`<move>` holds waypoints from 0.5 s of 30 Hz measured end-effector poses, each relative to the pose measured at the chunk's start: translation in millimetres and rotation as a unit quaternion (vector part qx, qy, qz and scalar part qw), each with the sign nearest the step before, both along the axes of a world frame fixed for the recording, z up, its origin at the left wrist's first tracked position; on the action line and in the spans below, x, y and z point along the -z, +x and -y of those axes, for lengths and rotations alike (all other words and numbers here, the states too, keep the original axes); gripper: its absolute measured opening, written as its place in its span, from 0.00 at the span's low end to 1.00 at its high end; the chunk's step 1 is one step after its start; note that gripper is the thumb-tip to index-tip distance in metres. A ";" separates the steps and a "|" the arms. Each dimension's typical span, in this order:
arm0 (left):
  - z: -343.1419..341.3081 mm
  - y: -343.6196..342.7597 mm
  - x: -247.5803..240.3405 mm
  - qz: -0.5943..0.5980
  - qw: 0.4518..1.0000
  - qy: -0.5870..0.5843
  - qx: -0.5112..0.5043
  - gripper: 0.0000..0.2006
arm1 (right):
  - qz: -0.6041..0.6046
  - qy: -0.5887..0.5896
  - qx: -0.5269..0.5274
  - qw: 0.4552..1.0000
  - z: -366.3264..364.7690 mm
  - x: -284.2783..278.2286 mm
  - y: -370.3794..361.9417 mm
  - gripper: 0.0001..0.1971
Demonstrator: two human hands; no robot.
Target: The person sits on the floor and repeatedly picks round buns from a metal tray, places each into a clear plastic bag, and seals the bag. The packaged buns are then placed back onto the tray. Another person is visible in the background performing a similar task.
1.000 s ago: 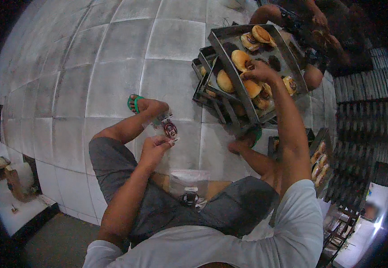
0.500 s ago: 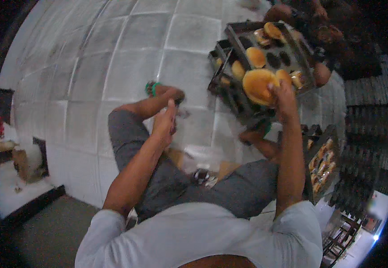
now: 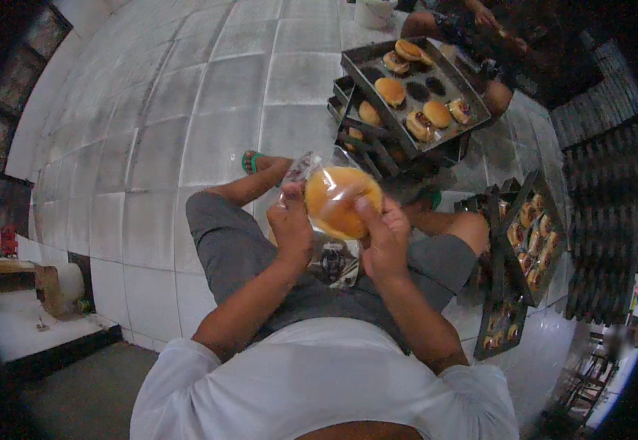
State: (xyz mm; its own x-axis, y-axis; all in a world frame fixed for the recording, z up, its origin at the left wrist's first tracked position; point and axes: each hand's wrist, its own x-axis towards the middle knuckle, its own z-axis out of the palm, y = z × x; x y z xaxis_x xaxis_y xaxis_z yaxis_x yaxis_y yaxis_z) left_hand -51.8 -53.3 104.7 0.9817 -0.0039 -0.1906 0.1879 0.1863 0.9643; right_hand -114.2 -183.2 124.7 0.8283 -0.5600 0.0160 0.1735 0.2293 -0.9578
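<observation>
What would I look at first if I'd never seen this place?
Probably the big golden bun in the middle, in the right hand, with clear plastic in the left hand beside it. Next, perhaps, the dark tray at the upper right, with smaller-looking buns scattered in it.

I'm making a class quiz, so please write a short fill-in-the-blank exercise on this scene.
1. The left hand holds clear plastic beside a round, golden ____.
2. Stacked dark ____ at the upper right hold more buns.
3. The strap of the left sandal is ____.

Missing words: bun; trays; green.
</observation>
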 end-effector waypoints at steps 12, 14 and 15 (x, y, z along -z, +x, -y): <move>-13.3 -32.5 -22.0 -0.013 0.971 -0.020 0.237 0.33 | -0.008 0.300 -0.189 0.935 26.2 -35.5 -61.3 0.26; -9.8 -41.9 -3.4 -0.094 0.967 -0.189 0.145 0.37 | -0.078 -0.033 -0.147 0.985 25.2 -18.0 -46.7 0.29; -8.5 -41.5 -2.2 -0.120 0.950 -0.267 0.107 0.39 | -0.042 -0.156 -0.153 0.975 21.8 -18.6 -47.5 0.30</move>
State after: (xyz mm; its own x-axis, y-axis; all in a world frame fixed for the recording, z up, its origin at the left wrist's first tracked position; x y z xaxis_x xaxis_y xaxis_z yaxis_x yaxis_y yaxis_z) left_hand -93.3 -44.8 106.9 0.8758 -0.3583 -0.3234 0.4795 0.5697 0.6675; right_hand -161.7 -205.0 143.3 0.9618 -0.2648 0.0696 0.0595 -0.0459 -0.9972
